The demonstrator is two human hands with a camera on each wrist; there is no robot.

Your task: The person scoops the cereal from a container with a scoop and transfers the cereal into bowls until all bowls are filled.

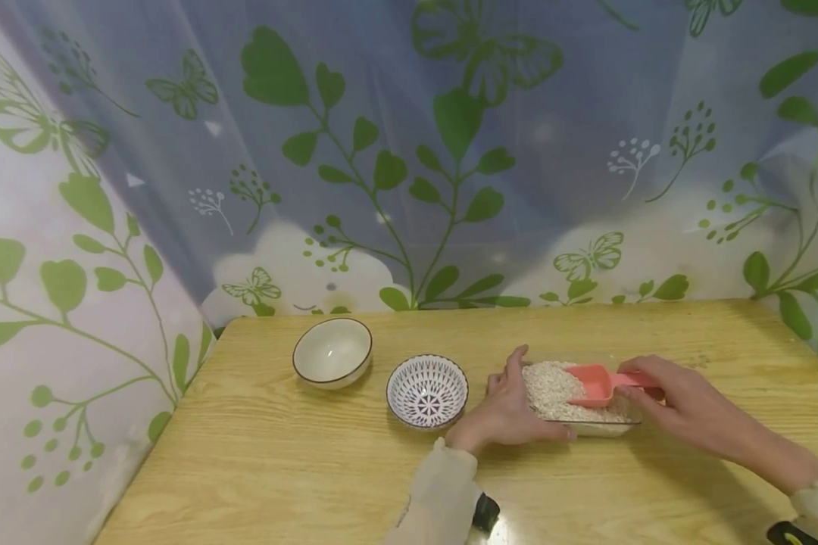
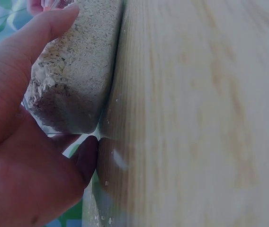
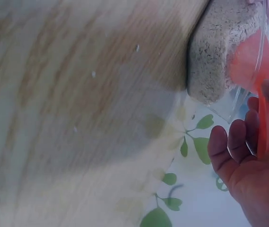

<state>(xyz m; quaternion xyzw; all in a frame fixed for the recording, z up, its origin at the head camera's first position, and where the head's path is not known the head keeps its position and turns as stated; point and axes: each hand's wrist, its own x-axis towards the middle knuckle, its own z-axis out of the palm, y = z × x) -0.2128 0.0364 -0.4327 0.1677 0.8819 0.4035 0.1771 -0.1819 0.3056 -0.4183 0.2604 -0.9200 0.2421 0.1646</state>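
A clear rectangular container (image 1: 603, 429) full of pale oat flakes (image 1: 551, 387) rests on the wooden table. My left hand (image 1: 507, 412) grips its left end, the thumb (image 2: 54, 26) along the near side and the fingers around the far corner. In my right hand (image 1: 688, 409) is a coral-pink scoop (image 1: 593, 384), held by its handle. The scoop's head lies in the oats toward the right end of the container, with its front edge among the flakes. Seen from the right wrist, the thumb presses on the handle (image 3: 266, 125) and the fingers curl behind it.
Just left of my left hand stands a small patterned bowl (image 1: 427, 392). Farther back and left is a cream bowl (image 1: 332, 353) with a dark rim. A few stray flakes (image 3: 94, 74) lie on the table (image 1: 279, 469). A leaf-printed curtain (image 1: 382, 151) hangs behind the table.
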